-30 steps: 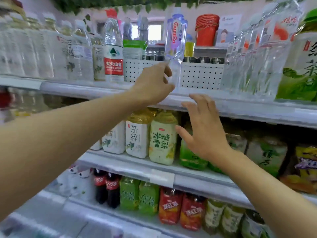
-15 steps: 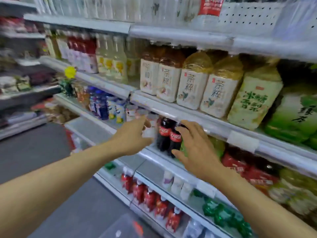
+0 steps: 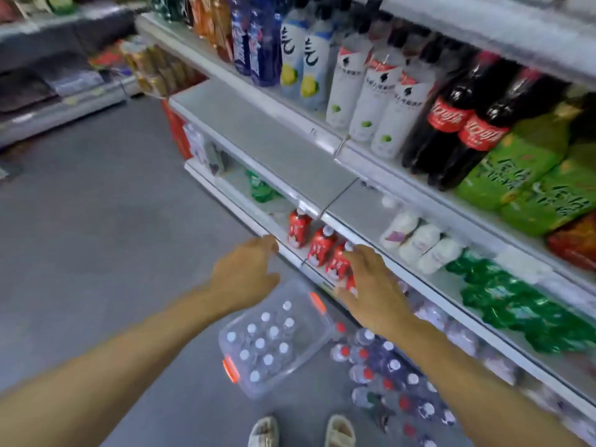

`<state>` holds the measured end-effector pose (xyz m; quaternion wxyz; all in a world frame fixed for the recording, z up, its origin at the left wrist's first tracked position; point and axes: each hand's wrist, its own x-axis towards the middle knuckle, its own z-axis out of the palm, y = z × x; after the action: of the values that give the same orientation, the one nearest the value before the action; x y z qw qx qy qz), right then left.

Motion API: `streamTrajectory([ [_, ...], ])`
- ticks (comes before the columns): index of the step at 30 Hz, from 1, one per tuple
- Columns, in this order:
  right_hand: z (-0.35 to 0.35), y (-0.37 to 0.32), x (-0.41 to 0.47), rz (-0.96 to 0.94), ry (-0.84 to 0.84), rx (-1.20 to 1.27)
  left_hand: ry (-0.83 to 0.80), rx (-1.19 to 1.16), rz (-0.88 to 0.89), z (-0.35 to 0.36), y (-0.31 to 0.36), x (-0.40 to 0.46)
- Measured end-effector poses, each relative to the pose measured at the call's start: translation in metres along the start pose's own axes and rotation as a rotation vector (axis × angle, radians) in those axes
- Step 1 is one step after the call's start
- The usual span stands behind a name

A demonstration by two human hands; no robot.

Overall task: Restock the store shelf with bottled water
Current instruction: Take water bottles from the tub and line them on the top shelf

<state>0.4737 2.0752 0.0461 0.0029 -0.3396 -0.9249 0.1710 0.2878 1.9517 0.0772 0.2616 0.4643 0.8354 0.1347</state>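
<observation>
Store shelving [image 3: 267,140] running from 10 to 4 o'clock. Down at 6 o'clock on the floor, clear bin [image 3: 322,330] packed with water bottles [image 3: 259,343], standing upright, long axes vertical, white caps facing up. Likely heavy when full, smooth and slippery, walls giving under a squeeze; best gripped around the body just under the shoulder. Left hand [image 3: 242,275] and right hand [image 3: 371,285] above the bin, fingers loose, holding nothing.

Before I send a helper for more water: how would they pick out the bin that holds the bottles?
On the grey floor at the shelf's foot, below both hands, sits a clear plastic bin. Unlike the loose bottles beside it, it has orange latches and white-capped bottles standing inside.
</observation>
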Motion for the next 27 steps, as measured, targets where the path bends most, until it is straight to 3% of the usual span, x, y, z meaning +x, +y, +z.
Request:
streamTrajectory([
  [11, 0.176, 0.023, 0.028, 0.084, -0.289, 0.057, -0.053, -0.099, -0.214, 0.154, -0.111, 0.025],
  [19, 0.308, 0.075, 0.053, 0.127, -0.347, 0.114, -0.133, -0.106, -0.303, 0.281, -0.161, 0.078],
  [27, 0.450, 0.121, 0.081, 0.186, -0.345, 0.258, -0.102, -0.034, -0.294, 0.395, -0.204, 0.139],
])
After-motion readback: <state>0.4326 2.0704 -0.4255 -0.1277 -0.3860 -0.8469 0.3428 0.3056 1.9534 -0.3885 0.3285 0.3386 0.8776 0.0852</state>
